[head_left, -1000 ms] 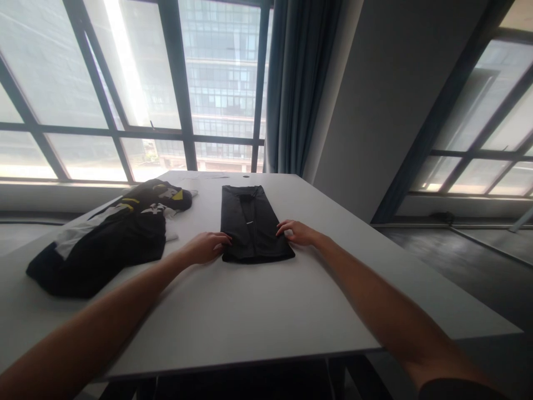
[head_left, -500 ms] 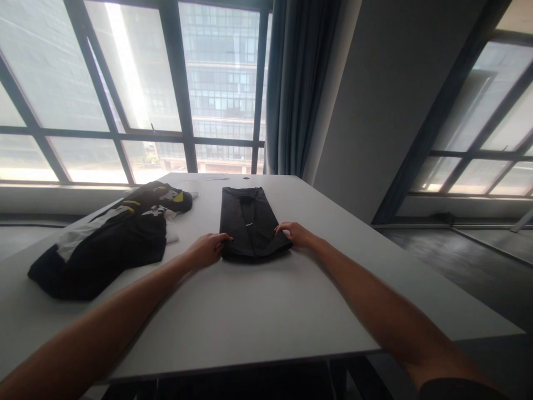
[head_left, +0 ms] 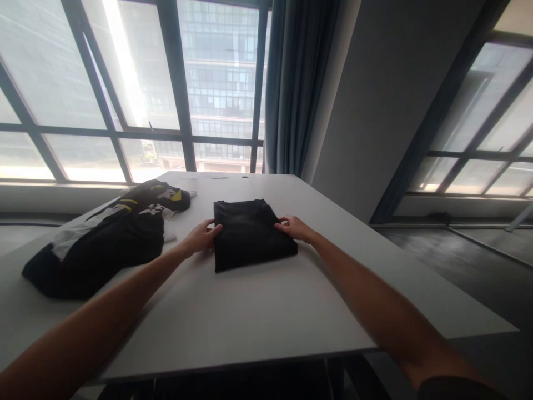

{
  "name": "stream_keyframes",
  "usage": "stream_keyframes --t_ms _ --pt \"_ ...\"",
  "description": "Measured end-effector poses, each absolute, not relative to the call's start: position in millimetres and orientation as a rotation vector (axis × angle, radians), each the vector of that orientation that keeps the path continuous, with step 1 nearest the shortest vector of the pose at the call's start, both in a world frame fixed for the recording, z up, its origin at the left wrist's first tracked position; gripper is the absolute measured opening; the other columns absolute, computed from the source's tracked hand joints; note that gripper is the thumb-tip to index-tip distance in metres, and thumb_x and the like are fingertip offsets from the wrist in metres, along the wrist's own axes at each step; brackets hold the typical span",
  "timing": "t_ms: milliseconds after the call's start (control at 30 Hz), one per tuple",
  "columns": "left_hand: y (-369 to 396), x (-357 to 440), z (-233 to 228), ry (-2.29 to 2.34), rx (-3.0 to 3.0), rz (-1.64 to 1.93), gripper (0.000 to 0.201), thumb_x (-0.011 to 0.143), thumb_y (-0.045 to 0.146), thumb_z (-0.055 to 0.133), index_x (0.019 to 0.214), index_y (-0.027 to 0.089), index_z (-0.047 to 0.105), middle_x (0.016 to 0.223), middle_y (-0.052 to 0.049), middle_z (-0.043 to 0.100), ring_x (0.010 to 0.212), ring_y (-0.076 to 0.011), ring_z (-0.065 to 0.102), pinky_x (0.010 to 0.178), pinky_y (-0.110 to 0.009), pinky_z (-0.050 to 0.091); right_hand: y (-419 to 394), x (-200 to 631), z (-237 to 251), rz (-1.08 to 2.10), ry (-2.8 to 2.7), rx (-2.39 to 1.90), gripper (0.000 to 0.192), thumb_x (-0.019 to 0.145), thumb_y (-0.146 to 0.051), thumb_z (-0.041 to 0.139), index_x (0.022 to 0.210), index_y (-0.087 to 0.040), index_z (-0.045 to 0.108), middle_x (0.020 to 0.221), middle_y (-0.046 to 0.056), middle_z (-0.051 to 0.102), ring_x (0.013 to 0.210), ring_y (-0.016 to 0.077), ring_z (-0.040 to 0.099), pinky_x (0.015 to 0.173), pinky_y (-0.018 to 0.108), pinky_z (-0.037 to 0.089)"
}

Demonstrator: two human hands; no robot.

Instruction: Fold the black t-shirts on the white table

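Note:
A black T-shirt [head_left: 252,239], folded into a compact, roughly square bundle, is in front of me at the middle of the white table [head_left: 250,316]. My left hand [head_left: 202,236] pinches its left edge, thumb on top and the other fingers partly hidden. On the opposite side my right hand [head_left: 295,228] grips the right edge between thumb and fingers. The shirt's near edge slants, its left corner closer to me. Whether the bundle touches the table all over cannot be made out.
A loose heap of black clothing [head_left: 120,239] with white and yellow parts lies at the left of the table. Beyond the far edge are windows [head_left: 220,78] and a blue-grey curtain [head_left: 287,89]. A grey pillar [head_left: 370,100] stands at the right.
The long folded shirt has been doubled over into a shorter bundle, hiding the small white mark and central opening. Both hands have moved slightly away from me along its sides.

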State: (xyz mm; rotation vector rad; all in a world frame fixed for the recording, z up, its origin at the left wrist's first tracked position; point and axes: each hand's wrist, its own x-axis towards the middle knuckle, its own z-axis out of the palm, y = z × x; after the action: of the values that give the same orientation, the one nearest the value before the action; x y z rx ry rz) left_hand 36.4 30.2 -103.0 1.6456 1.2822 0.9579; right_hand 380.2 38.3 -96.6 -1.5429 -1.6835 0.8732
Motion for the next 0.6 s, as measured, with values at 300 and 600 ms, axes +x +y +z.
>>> stream_keyframes --t_ms 300,600 --pt "22 35 -106 1.391 2.397 0.466 0.047 0.078 0.048 0.068 0.117 0.023 0.071 0.089 -0.005 0.071 0.076 -0.0215 0.066 0.071 -0.033 0.054 34 383 -97 0.791 -2.071 -1.566 0.038 0.072 -0.035 0.082 0.103 -0.015 0.075 0.067 -0.003 0.058 0.061 0.0101 0.050 0.058 0.023 0.040" --pt "-12 61 -98 1.492 2.810 0.501 0.046 0.085 0.053 0.063 0.120 0.023 0.068 0.123 -0.012 0.062 0.115 -0.0333 0.057 0.097 -0.047 0.047 31 391 -85 0.850 -2.276 -1.503 0.029 0.072 -0.037 0.077 0.094 -0.017 0.078 0.076 0.001 0.065 0.070 0.0140 0.054 0.063 0.025 0.044"
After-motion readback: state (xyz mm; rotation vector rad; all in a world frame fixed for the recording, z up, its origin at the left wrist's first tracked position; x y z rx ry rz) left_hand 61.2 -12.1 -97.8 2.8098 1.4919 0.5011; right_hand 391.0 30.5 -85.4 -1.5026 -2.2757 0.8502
